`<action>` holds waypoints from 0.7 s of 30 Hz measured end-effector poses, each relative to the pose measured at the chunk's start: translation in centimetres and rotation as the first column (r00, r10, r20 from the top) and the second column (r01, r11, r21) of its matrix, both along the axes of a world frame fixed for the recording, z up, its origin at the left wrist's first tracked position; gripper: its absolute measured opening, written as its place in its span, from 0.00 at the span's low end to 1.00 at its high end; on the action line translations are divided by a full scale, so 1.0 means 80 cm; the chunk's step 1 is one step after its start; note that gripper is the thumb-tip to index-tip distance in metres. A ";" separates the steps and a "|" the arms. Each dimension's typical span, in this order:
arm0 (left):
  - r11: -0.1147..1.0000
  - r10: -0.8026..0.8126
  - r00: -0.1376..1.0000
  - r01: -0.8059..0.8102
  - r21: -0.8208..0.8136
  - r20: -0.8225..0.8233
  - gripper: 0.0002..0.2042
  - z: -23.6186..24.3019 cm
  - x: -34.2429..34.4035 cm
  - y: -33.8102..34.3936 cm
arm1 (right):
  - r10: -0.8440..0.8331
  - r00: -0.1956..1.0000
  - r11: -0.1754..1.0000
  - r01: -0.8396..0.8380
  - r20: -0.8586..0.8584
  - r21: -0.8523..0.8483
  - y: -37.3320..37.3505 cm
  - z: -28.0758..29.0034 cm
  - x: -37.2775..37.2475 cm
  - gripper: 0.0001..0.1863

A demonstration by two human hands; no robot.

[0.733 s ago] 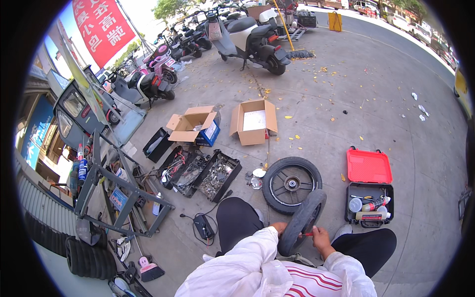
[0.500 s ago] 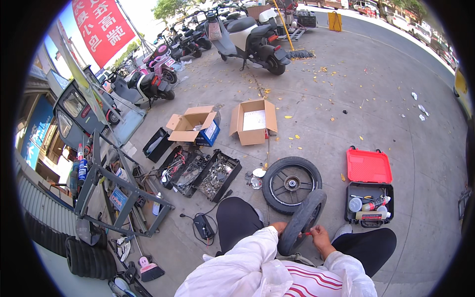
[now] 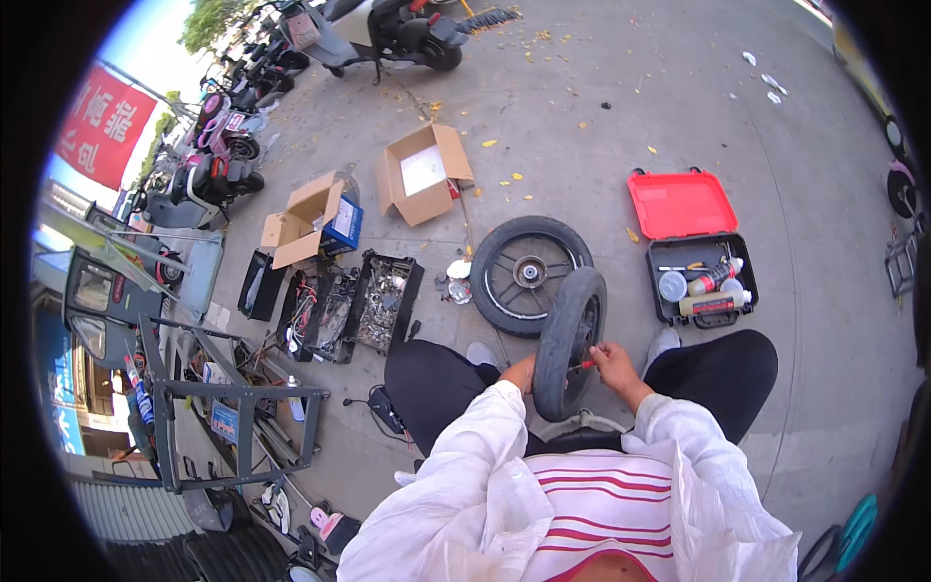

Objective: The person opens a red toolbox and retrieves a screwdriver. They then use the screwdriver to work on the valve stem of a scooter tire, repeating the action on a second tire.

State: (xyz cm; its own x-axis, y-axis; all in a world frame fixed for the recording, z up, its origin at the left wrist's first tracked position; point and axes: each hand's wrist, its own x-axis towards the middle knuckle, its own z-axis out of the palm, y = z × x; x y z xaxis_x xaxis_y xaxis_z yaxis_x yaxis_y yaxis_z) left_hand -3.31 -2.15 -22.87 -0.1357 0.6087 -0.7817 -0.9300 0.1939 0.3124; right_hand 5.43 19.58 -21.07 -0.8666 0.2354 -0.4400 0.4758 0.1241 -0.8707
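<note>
A small wheel with a black tyre [image 3: 561,339] stands nearly upright between my knees. My left hand [image 3: 520,374] is at its left side, holding it, the fingers partly hidden behind the tyre. On the wheel's other side, my right hand [image 3: 617,371] pinches a small red-handled tool [image 3: 586,364] held toward the inside of the rim. Its tip is too small to make out. Flat on the ground just beyond lies a second, larger spoked wheel [image 3: 514,308] with its tyre on; the upright wheel overlaps it in view.
To the right lies an opened toolbox [image 3: 661,308] with a red lid [image 3: 684,206], holding bottles and a clear cup. Black parts trays [image 3: 412,296] and two open cartons [image 3: 448,160] stand left and ahead. A grey metal frame [image 3: 238,388] is farther left; parked scooters [image 3: 373,44] stand beyond.
My view has tilted downward, so the ground things sit higher in the picture. Both hands stay at the upright wheel, the red-handled tool still in my right hand.
</note>
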 end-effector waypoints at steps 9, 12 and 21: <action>0.909 0.407 0.913 -0.409 -0.083 -0.034 0.20 0.051 0.005 0.020 | -0.027 0.996 0.999 0.029 -0.081 0.024 -0.001 0.030 -0.011 0.11; 0.863 0.472 0.874 -0.485 -0.139 -0.117 0.26 0.104 0.017 0.037 | 0.001 0.997 0.994 0.007 -0.080 0.105 -0.002 0.020 -0.011 0.14; 0.946 0.317 0.900 -0.324 0.028 -0.298 0.29 0.124 0.029 0.032 | -0.086 0.991 0.994 0.092 -0.100 0.059 -0.002 0.039 -0.016 0.13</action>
State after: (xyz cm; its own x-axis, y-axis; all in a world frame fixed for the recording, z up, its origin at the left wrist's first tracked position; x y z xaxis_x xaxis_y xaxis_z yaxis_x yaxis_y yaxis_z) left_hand -0.98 0.37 -12.92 -0.5468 0.4769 -0.6882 -0.8091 -0.0894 0.5808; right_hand 4.16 19.42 -17.94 -0.8788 0.3385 -0.3363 0.4010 0.1417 -0.9051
